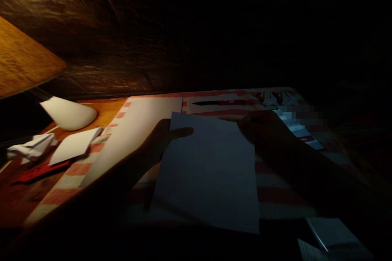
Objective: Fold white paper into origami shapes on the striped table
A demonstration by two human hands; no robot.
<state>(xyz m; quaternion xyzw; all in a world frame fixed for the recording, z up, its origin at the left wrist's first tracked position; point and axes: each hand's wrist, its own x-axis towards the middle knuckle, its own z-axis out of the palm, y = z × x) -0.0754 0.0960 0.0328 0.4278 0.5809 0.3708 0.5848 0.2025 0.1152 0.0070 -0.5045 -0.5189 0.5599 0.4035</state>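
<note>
A white sheet of paper [211, 171] is lifted above the red-and-white checked cloth [275, 195]. My left hand [162, 138] grips its upper left edge, thumb lying on top of the sheet. My right hand [263, 130] is closed on the upper right corner, dark and hard to read. Under the lifted sheet, to the left, another white sheet [134, 130] lies flat on the cloth.
A white lamp base [69, 113] and orange shade [21, 59] stand at left on the wooden table, beside crumpled paper [30, 147], a folded white paper [73, 143] and a red strip [36, 172]. A dark knife-like tool [208, 102] lies far on the cloth. White papers [330, 234] sit bottom right.
</note>
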